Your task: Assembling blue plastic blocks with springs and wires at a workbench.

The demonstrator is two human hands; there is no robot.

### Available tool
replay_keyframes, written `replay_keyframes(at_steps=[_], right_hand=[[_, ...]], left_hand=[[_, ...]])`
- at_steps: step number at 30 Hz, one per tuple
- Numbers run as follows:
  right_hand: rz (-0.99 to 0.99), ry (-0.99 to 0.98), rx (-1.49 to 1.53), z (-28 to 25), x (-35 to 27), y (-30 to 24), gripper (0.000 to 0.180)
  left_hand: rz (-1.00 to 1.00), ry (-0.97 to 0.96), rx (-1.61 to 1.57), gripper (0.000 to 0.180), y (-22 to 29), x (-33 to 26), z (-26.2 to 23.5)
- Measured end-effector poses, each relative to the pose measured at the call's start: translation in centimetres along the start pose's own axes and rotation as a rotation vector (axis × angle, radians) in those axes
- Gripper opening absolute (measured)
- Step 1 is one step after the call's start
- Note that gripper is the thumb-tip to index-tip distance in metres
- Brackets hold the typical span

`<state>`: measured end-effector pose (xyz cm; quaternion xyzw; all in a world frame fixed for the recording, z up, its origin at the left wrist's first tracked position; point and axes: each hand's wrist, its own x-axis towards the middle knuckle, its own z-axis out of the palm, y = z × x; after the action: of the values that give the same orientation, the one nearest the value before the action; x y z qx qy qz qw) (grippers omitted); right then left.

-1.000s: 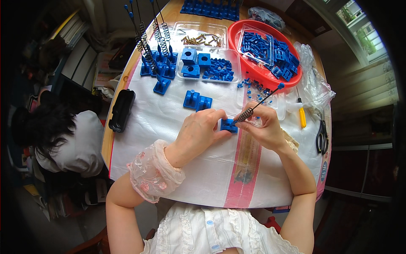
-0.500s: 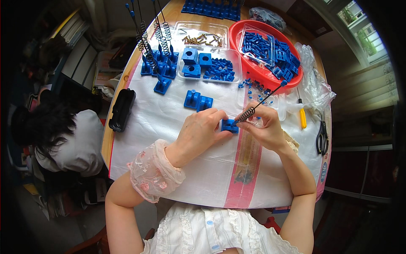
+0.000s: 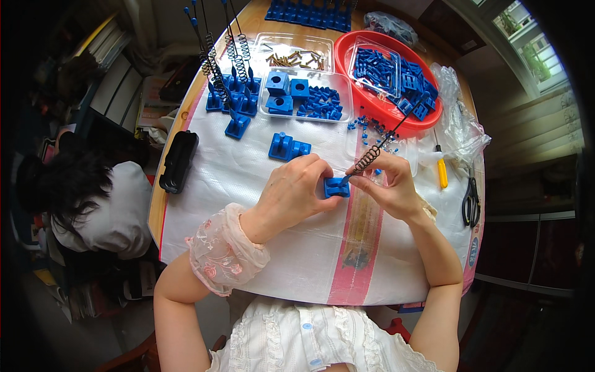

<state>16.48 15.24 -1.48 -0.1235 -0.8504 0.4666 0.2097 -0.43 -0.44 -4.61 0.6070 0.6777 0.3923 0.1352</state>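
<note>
In the middle of the table my left hand [image 3: 288, 195] is closed on a small blue plastic base [image 3: 336, 187], thumb at its near side and fingers at its far side. My right hand [image 3: 392, 191] pinches the lower end of a black coiled spring rod [image 3: 367, 160] just at the base's right. The rod slants up to the far right, and its lower end meets the base's raised part; whether it is seated there is hidden by fingers. Just beyond my left hand lie two more blue bases [image 3: 281, 146].
Bases with upright spring rods [image 3: 238, 96] stand far left, near a black case [image 3: 180, 162]. Behind are a clear tray of blue parts [image 3: 349, 99], brass screws [image 3: 297, 59] and a red basin [image 3: 434, 118]. A yellow-handled screwdriver [image 3: 442, 173] and scissors [image 3: 471, 203] lie right. Another person [image 3: 114, 204] sits left.
The spring rod has swung slightly more upright, with my right hand shifting a little. The base has turned slightly in my left fingers. Surrounding things stay where they were.
</note>
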Motion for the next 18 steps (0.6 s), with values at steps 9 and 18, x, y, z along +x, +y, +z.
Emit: replay_keyframes(at_steps=[9, 18], right_hand=[[-0.002, 0.046, 0.037, -0.7, -0.2, -0.1, 0.011], [0.025, 0.172, 0.263, -1.4, -0.3, -1.1, 0.008]], left_hand=[[-0.032, -0.089, -0.249, 0.036, 0.2, 0.3, -0.4], [-0.166, -0.211, -0.723, 0.04, 0.8, 0.6, -1.0]])
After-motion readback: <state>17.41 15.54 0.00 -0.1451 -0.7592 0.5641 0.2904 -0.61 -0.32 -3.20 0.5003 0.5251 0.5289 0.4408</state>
